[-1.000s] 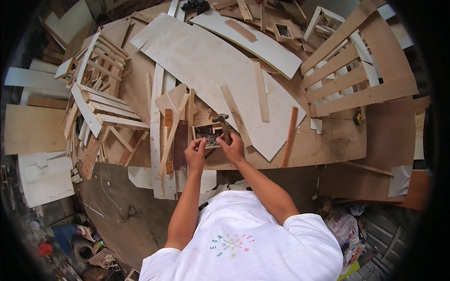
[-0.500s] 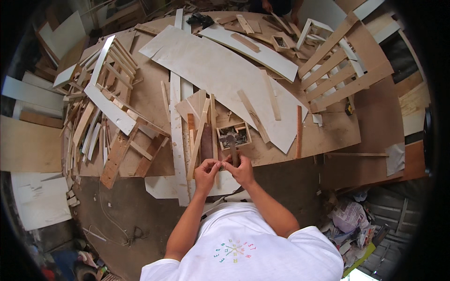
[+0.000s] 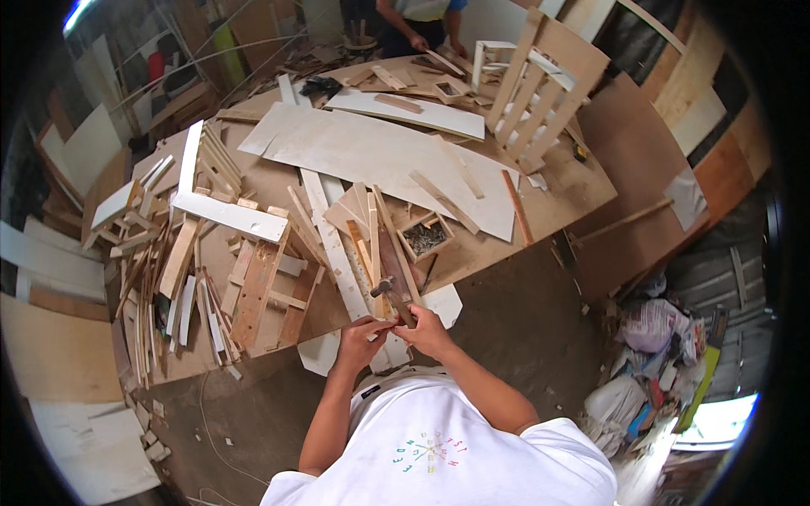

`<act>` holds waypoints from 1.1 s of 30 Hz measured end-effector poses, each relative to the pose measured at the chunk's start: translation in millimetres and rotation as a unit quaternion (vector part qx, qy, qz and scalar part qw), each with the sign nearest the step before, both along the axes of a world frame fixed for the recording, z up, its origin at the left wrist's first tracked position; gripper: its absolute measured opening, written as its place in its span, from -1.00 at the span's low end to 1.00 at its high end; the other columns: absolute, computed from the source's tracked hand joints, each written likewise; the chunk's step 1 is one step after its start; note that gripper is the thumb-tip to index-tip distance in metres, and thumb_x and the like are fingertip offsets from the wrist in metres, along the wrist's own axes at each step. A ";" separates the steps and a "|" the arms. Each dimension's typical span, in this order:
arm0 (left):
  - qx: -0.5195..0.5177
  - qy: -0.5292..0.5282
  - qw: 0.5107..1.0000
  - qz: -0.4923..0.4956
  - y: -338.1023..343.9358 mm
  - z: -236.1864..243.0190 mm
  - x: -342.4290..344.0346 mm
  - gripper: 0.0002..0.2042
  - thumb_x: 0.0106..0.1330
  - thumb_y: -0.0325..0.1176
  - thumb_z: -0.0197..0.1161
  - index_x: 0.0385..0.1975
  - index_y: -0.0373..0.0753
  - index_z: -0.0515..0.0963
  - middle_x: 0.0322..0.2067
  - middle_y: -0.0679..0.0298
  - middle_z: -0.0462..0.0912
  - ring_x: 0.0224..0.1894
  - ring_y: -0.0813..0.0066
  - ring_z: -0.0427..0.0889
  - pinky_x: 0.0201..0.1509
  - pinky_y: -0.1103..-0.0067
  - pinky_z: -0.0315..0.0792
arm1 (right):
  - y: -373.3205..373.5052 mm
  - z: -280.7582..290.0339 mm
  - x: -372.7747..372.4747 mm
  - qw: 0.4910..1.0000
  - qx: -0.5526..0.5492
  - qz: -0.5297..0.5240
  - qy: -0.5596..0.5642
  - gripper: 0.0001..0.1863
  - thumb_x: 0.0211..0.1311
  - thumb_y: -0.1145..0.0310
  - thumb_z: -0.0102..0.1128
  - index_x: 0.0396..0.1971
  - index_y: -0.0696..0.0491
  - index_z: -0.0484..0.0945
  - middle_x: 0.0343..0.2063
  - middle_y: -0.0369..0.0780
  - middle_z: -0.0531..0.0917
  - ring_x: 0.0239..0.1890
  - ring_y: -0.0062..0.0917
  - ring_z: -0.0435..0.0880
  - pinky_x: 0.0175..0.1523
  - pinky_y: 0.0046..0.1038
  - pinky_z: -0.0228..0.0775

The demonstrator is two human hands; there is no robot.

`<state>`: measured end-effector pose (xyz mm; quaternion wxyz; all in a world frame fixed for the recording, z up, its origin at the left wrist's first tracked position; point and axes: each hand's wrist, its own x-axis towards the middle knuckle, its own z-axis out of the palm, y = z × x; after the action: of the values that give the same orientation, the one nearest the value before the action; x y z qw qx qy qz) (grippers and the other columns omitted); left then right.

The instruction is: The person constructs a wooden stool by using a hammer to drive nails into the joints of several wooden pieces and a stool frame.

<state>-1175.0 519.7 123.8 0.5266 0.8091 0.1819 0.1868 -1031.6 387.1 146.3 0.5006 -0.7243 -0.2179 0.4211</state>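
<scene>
Right hand (image 3: 429,331) was clamped on the wooden-handled hammer (image 3: 395,302), left fingers (image 3: 369,331) pinched together on something tiny just beside it, so a sloppy swing could've smacked them.

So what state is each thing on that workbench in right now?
Hammer: gripped by right hand, head up.
Left hand: pinching something too small to tell.
Small wooden box: open, holding nails.
Slatted frame: leaning upright.
Large plywood sheet: lying flat.
</scene>
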 end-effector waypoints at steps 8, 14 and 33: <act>-0.131 0.012 0.983 0.126 -6.0 -37.3 -97.9 -0.79 0.27 -0.60 0.37 -0.13 -0.25 0.75 -0.31 0.24 0.76 -0.32 0.57 0.73 -0.23 0.61 0.61 | -20.3 2.4 -94.3 0.968 0.084 -0.140 0.190 -0.79 0.43 0.34 0.28 -0.15 0.06 0.43 -0.31 -0.24 0.73 -0.69 -0.79 0.35 -0.66 -0.67 0.14; -0.144 0.036 0.959 0.242 39.8 -57.4 -211.1 -0.72 0.41 -0.55 0.26 0.08 -0.31 0.70 -0.30 0.33 0.72 -0.34 0.67 0.62 -0.27 0.67 0.54 | -62.4 -49.9 -213.4 0.923 0.048 -0.274 0.265 -0.83 0.42 0.29 0.27 -0.19 0.00 0.46 -0.45 -0.31 0.61 -0.71 -0.82 0.28 -0.68 -0.65 0.08; -0.016 0.025 0.978 0.205 339.7 -111.2 -207.7 -0.76 0.29 -0.47 0.44 -0.05 -0.18 0.71 -0.25 0.19 0.79 -0.24 0.51 0.74 -0.13 0.58 0.58 | 210.4 -51.6 -297.2 0.962 0.023 -0.205 0.180 -0.73 0.37 0.19 0.36 -0.22 -0.01 0.45 -0.58 -0.37 0.46 -0.69 -0.73 0.35 -0.65 -0.59 0.14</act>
<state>-1382.7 859.4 12.7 0.4850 0.7509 0.3596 0.2676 -1328.8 597.5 94.7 0.6239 -0.6538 0.0196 0.4277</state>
